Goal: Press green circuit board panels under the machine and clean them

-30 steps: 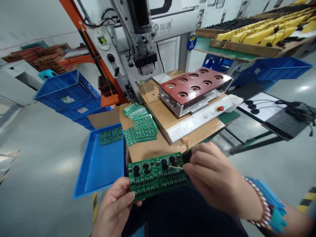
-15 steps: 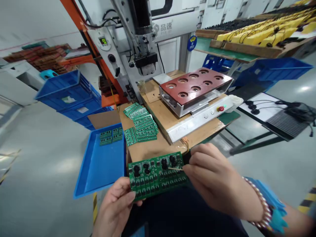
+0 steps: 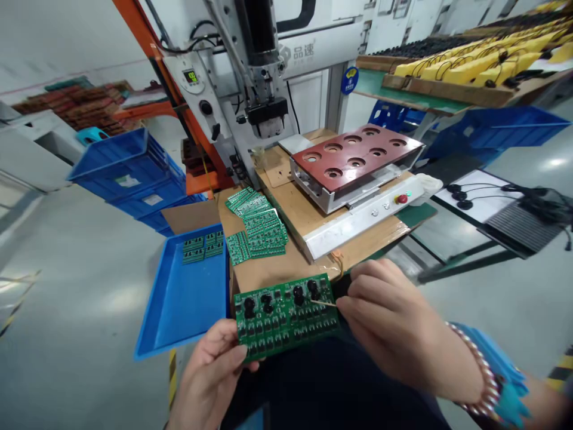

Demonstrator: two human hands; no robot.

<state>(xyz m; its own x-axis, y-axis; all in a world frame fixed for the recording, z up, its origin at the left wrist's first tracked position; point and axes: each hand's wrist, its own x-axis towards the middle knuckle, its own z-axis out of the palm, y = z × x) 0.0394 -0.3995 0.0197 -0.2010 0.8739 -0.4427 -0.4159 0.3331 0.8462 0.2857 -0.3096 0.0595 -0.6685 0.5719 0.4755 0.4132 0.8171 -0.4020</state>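
Observation:
A green circuit board [image 3: 286, 322] with black round blobs and rows of small dark parts is tilted toward me above my lap. My left hand [image 3: 217, 364] pinches its lower left corner, thumb on top. In my right hand [image 3: 389, 316] is a thin wooden stick [image 3: 323, 303], held between thumb and fingertips. The stick's tip points left over the board, close to the black blobs on its right half. Whether the tip touches the board I cannot tell.
Overlapping green boards [image 3: 259, 227] lie on the bench beside a machine with a red plate [image 3: 358, 156] full of round holes. A blue tray [image 3: 179, 310] at the left holds several boards. Stacked blue crates [image 3: 129, 173] stand behind it. Black cables lie on a side table [image 3: 481, 197].
The stick's tip has moved slightly right and up along the board, with my right hand shifting a little right. My left hand keeps its hold; the whole view has shifted slightly.

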